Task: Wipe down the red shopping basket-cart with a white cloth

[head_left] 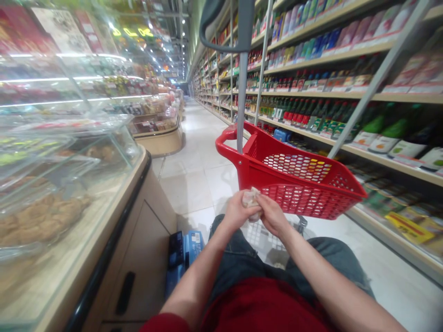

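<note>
A small crumpled whitish bundle, like a tissue or a wrapped piece, sits between my two hands; its exact kind is hard to make out. The fingers of my left hand are closed round its left side. My right hand pinches it from the right, its fingertips touching those of the left. Just beyond my hands stands a red plastic shopping basket cart with perforated sides. Its grey upright pole rises to a dark grey handle. My knees are bent below my hands.
Shelves of bottles and jars run along the right side. On the left stands a wooden display counter with glass covers over brown food. Blue boxes lie on the floor by its base. A tiled aisle stretches ahead.
</note>
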`<state>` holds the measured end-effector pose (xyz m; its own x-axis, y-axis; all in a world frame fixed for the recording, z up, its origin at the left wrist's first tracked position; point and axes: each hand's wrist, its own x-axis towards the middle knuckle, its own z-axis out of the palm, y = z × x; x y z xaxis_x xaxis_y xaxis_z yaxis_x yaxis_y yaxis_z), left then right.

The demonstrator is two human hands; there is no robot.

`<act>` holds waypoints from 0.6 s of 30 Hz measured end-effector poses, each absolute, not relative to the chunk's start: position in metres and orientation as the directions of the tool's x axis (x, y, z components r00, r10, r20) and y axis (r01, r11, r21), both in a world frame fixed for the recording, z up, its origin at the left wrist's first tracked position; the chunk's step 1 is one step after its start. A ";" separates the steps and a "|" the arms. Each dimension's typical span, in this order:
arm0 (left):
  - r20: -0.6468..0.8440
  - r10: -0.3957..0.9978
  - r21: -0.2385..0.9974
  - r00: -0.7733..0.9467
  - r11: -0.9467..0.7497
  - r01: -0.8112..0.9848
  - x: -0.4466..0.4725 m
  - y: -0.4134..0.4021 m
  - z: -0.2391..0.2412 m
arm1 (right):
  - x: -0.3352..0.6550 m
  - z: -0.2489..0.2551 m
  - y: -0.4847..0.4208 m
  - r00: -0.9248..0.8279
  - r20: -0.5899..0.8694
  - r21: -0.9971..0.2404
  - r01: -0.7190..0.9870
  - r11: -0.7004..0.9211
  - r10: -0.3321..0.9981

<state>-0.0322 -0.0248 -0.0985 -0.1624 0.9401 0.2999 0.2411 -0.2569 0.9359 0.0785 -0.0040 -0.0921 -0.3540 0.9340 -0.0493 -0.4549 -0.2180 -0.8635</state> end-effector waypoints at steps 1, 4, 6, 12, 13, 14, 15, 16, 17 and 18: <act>0.251 0.946 0.963 -0.204 -0.223 0.151 -0.031 -0.025 -0.100 | 0.078 -0.093 -0.002 -0.323 -0.033 -0.866 -0.462 -0.188 0.946; 0.137 0.960 0.976 -0.245 -0.174 -0.134 -0.026 -0.026 -0.107 | 0.079 -0.099 0.003 -0.205 0.003 -0.910 -0.407 -0.082 0.979; 0.043 0.961 0.950 -0.272 -0.124 -0.286 -0.024 -0.024 -0.112 | 0.081 -0.103 0.004 -0.038 0.107 -0.964 -0.250 0.094 0.994; -0.076 0.902 0.891 -0.424 -0.130 -0.436 -0.028 -0.018 -0.120 | 0.077 -0.123 -0.013 -0.321 0.623 -0.628 0.339 0.700 0.714; -0.077 0.903 0.879 -0.422 -0.138 -0.456 -0.029 -0.018 -0.120 | 0.073 -0.129 -0.015 -0.395 0.616 -0.576 0.364 0.732 0.681; -0.081 0.909 0.862 -0.408 -0.142 -0.486 -0.029 -0.019 -0.121 | 0.070 -0.136 -0.016 -0.440 0.610 -0.534 0.386 0.752 0.659; -0.086 0.919 0.841 -0.386 -0.141 -0.522 -0.030 -0.020 -0.120 | 0.067 -0.142 -0.016 -0.462 0.612 -0.497 0.408 0.766 0.643; -0.090 0.930 0.819 -0.357 -0.135 -0.558 -0.030 -0.022 -0.120 | 0.064 -0.147 -0.015 -0.467 0.621 -0.464 0.428 0.776 0.629; -0.092 0.942 0.799 -0.324 -0.125 -0.589 -0.031 -0.023 -0.119 | 0.062 -0.152 -0.012 -0.465 0.634 -0.438 0.443 0.782 0.618; -0.092 0.950 0.783 -0.297 -0.115 -0.612 -0.031 -0.024 -0.117 | 0.061 -0.155 -0.009 -0.461 0.646 -0.416 0.455 0.787 0.608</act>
<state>-0.0311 -0.0242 -0.1173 -0.2967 0.9505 -0.0925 -0.6118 -0.1149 0.7826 0.0611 -0.0086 -0.1550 -0.4609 0.6083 0.6462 0.4553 0.7871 -0.4162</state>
